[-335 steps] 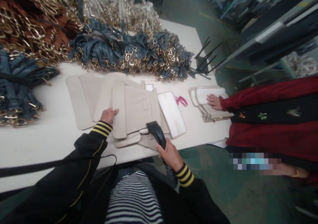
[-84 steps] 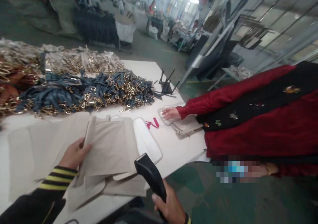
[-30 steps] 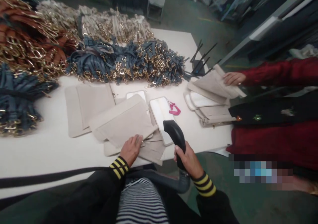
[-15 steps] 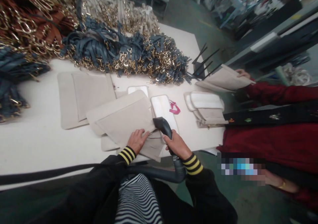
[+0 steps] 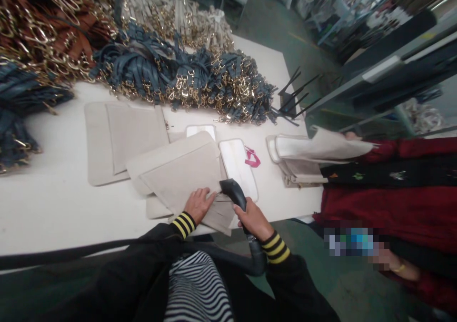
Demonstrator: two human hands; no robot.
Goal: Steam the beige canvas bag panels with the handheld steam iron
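My right hand (image 5: 254,218) is wrapped round the handle of a black vacuum hose nozzle (image 5: 233,191), whose wide mouth sits over the right edge of a beige bag piece (image 5: 182,169). A dark hose (image 5: 255,255) runs from the handle down past my body. My left hand (image 5: 199,205) lies on the lower part of the beige piece with fingers stretched toward the nozzle's mouth. Another beige flap lies partly under both hands. Beside the nozzle is a white-faced panel (image 5: 237,162), partly covered by the beige pieces.
Blue straps with gold clasps (image 5: 193,74) are heaped along the back, with brown straps (image 5: 71,36) at the left. More beige pieces (image 5: 135,131) lie left; a pink ribbon (image 5: 253,157) lies right. A co-worker in red sleeves (image 5: 403,148) handles beige pieces beside a stack (image 5: 303,165).
The nozzle's mouth has shifted slightly down along the beige piece's edge. My left hand stays nearly in place. The co-worker's beige piece has come down over the stack at right.
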